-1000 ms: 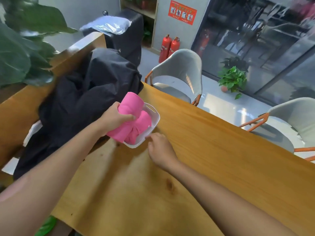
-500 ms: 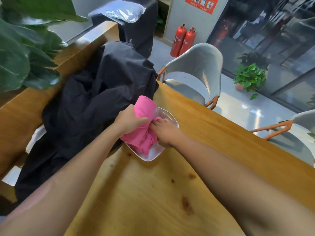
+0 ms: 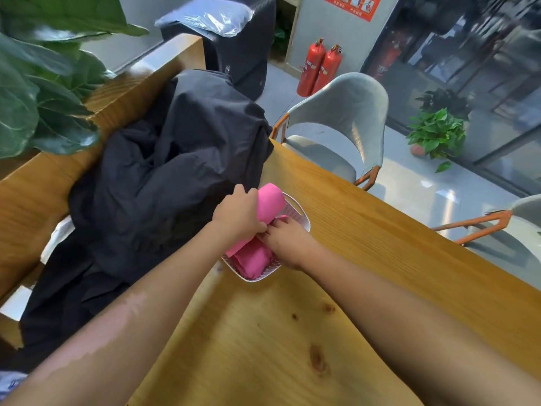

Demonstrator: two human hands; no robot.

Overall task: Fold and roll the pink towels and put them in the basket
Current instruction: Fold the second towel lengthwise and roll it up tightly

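Left hand grips rolled towel over basket, prob. touching right hand.

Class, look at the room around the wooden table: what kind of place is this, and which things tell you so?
Probably an office or meeting area: grey chairs along a long wooden table, two red fire extinguishers below a safety notice, and glass walls.

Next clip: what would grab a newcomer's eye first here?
The bright pink rolled towel, gripped by the left hand over the white basket near the wooden table's far edge. The right hand reaches into the basket at another pink towel. A black jacket is heaped just left.
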